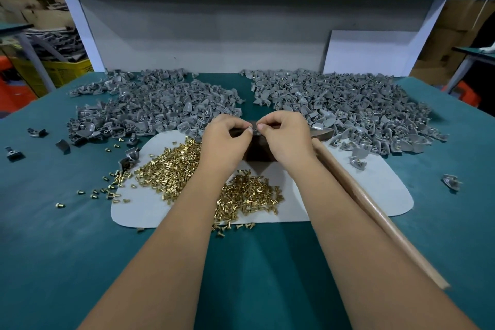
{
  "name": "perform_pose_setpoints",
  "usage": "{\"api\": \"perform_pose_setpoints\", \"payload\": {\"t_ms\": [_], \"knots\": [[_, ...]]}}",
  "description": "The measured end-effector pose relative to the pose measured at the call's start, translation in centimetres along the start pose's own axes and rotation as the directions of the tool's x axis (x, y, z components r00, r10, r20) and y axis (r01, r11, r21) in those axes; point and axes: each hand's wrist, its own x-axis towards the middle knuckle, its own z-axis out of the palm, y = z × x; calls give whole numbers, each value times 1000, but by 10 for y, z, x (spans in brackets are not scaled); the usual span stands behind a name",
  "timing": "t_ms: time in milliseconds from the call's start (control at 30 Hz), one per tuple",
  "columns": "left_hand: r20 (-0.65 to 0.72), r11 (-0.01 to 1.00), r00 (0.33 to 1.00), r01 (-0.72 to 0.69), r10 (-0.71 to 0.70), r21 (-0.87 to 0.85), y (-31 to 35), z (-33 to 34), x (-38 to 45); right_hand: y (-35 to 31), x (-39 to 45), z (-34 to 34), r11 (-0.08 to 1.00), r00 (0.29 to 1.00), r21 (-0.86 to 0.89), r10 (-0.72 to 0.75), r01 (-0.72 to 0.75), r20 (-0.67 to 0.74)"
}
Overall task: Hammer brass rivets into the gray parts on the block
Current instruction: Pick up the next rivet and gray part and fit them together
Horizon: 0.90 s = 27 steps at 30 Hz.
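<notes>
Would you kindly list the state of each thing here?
left hand: pinching a small piece over the block
right hand: pinching there too
block: mostly hidden by hands
hammer: lying unheld on the table
rivets: loose heap
gray parts: two piles

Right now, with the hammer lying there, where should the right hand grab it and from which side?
Grip the hammer on its wooden handle, around mid-length, coming down from above. The handle lies flat on the table, bare and unobstructed, running from the head beside the right hand toward the person. The head end is crowded by gray parts and the block.
</notes>
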Motion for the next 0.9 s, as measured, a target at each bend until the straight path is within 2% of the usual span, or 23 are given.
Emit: {"api": "perform_pose_setpoints", "payload": {"t_ms": [233, 467, 900], "knots": [[110, 999, 993, 41, -40, -10, -2, 1, 2, 1, -1, 1, 1000, 1000, -12, -24, 24, -8], [95, 998, 995, 1, -6, 58, -1, -3, 1, 2, -3, -3, 999, 999, -8, -41, 41, 24], [97, 997, 993, 70, -68, -14, -3, -2, 1, -1, -5, -1, 999, 999, -39, -33, 33, 15]]}}
